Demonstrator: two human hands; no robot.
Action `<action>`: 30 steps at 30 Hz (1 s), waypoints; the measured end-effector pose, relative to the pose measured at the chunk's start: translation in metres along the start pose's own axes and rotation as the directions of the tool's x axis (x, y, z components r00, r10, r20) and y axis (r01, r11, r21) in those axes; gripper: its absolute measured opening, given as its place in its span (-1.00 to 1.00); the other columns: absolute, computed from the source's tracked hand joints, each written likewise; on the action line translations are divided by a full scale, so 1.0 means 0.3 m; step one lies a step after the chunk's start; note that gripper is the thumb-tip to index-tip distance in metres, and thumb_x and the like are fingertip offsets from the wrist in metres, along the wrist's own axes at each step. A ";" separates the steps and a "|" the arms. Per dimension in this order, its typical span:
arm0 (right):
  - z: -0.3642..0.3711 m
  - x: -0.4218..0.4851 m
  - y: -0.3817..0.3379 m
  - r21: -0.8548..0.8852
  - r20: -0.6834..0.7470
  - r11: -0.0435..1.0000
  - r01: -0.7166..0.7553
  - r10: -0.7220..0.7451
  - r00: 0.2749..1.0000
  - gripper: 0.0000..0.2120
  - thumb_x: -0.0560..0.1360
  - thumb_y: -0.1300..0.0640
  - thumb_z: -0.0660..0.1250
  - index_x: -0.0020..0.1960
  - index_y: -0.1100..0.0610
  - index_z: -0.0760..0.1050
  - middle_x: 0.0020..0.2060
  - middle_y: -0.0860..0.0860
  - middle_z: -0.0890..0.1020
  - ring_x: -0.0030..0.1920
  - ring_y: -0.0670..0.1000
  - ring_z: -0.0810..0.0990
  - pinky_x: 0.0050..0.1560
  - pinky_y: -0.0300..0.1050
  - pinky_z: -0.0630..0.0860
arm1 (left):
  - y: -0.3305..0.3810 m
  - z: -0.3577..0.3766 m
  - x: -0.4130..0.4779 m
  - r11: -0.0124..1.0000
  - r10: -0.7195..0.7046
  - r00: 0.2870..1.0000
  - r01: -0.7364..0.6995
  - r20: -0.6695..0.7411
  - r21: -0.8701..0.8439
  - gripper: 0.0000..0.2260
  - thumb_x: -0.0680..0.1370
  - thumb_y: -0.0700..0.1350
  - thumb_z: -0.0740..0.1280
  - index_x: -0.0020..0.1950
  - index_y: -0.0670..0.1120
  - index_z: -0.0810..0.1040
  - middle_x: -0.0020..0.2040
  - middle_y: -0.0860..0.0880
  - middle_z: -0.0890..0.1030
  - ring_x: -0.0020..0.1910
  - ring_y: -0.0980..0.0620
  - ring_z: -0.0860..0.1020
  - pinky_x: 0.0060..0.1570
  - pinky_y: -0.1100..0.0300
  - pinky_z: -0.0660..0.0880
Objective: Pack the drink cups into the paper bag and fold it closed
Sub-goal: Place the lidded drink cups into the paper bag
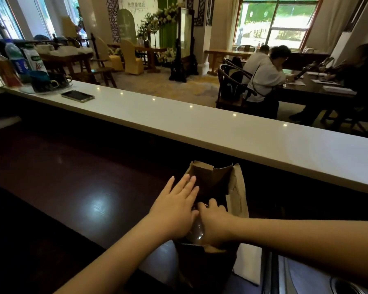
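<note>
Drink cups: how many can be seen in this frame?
1: a clear-lidded cup inside the paper bag, between the left hand and right hand. Others may sit hidden deeper.

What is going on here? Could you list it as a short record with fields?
place: dark counter below a white ledge
bag: brown paper, upright, top open
cup: clear lid showing at the bag's mouth, between the hands
left hand: flat, fingers spread, on the bag's left edge
right hand: reaching into the bag, on the cup
ledge items: phone, bottles
fold: not yet done
</note>
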State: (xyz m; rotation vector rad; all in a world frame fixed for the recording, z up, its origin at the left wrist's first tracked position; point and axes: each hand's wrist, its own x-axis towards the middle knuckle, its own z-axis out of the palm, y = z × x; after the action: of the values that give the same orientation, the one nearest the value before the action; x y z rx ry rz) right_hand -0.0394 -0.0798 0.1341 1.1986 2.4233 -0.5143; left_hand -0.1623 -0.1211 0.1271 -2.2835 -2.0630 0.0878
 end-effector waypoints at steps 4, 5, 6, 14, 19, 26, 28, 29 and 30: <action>-0.005 0.056 -0.028 -0.136 0.112 0.991 0.018 -0.003 0.994 -0.21 0.43 0.15 0.40 0.48 0.08 -0.03 0.41 0.23 0.13 0.37 0.29 0.24 0.34 0.10 0.34 | -0.073 0.016 -0.035 0.995 -0.002 1.000 0.002 -0.004 -0.104 -0.37 0.55 0.20 -0.01 0.47 -0.04 -0.23 0.45 0.02 -0.34 0.41 0.08 -0.39 0.38 0.14 -0.36; -0.009 0.075 -0.036 -0.174 0.127 0.984 0.038 -0.015 0.992 -0.21 0.44 0.19 0.38 0.48 0.08 -0.04 0.41 0.23 0.12 0.37 0.30 0.24 0.34 0.12 0.34 | -0.089 0.016 -0.044 0.995 0.003 1.000 -0.003 -0.001 -0.103 -0.35 0.54 0.23 -0.01 0.46 -0.03 -0.24 0.42 0.03 -0.37 0.39 0.09 -0.41 0.37 0.16 -0.37; -0.010 0.092 -0.045 -0.209 0.142 0.976 0.058 -0.029 0.990 -0.22 0.45 0.21 0.37 0.49 0.09 -0.04 0.42 0.24 0.11 0.37 0.31 0.23 0.35 0.13 0.32 | -0.101 0.018 -0.054 0.996 0.008 1.000 -0.008 0.008 -0.091 -0.34 0.53 0.25 -0.02 0.46 -0.03 -0.26 0.40 0.04 -0.39 0.38 0.08 -0.42 0.36 0.17 -0.38; 0.128 0.133 -0.031 -0.081 0.119 0.993 0.082 -0.072 0.990 -0.40 0.52 0.22 0.24 0.47 0.09 0.03 0.42 0.21 0.10 0.39 0.29 0.17 0.34 0.17 0.31 | -0.105 0.038 -0.109 0.983 -0.024 0.999 0.016 -0.042 -0.181 -0.34 0.47 0.33 -0.15 0.38 0.04 -0.38 0.44 0.05 -0.41 0.38 0.12 -0.47 0.37 0.21 -0.39; 0.169 0.109 0.009 -0.121 0.081 0.990 0.075 -0.066 0.995 -0.23 0.48 0.19 0.32 0.50 0.10 -0.11 0.44 0.23 0.03 0.40 0.29 0.14 0.37 0.14 0.29 | -0.035 0.016 -0.131 0.984 -0.012 1.000 0.008 -0.025 -0.180 -0.30 0.41 0.35 -0.19 0.35 0.04 -0.44 0.42 0.06 -0.47 0.32 0.13 -0.55 0.32 0.20 -0.46; 0.222 0.131 0.009 -0.086 0.116 0.994 0.067 -0.056 0.992 -0.17 0.47 0.10 0.35 0.50 0.08 -0.14 0.46 0.19 -0.02 0.42 0.27 0.11 0.36 0.16 0.32 | -0.001 -0.009 -0.149 0.981 -0.019 0.999 0.024 0.029 -0.193 -0.25 0.45 0.34 -0.06 0.33 0.03 -0.51 0.36 0.07 -0.56 0.26 0.15 -0.61 0.26 0.20 -0.53; 0.242 0.139 0.008 -0.069 0.121 0.996 0.061 -0.052 0.991 -0.14 0.45 0.09 0.38 0.50 0.06 -0.15 0.47 0.19 -0.04 0.44 0.28 0.09 0.35 0.17 0.32 | 0.003 -0.004 -0.162 0.983 -0.027 0.998 0.036 0.054 -0.181 -0.21 0.44 0.35 -0.04 0.33 0.01 -0.52 0.35 0.06 -0.58 0.27 0.14 -0.61 0.29 0.17 -0.51; 0.251 0.141 0.006 -0.064 0.119 0.996 0.058 -0.050 0.992 -0.13 0.45 0.09 0.38 0.50 0.06 -0.16 0.47 0.19 -0.05 0.44 0.28 0.08 0.36 0.16 0.31 | 0.006 0.000 -0.168 0.984 -0.030 0.997 0.042 0.070 -0.174 -0.19 0.44 0.36 -0.03 0.33 0.01 -0.52 0.35 0.05 -0.59 0.27 0.14 -0.62 0.30 0.16 -0.51; 0.260 0.143 0.005 -0.063 0.115 0.996 0.057 -0.050 0.992 -0.13 0.44 0.11 0.39 0.50 0.07 -0.16 0.48 0.19 -0.05 0.44 0.28 0.07 0.36 0.15 0.31 | 0.009 0.004 -0.174 0.985 -0.032 0.996 0.046 0.087 -0.165 -0.18 0.44 0.36 -0.02 0.33 0.00 -0.53 0.34 0.05 -0.59 0.27 0.13 -0.62 0.31 0.15 -0.50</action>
State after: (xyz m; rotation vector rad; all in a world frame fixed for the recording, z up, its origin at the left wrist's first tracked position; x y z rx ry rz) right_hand -0.0483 -0.0879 0.0459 1.0508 2.3624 -0.4994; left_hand -0.1650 -0.1734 0.1259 -2.3708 -2.2353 0.0085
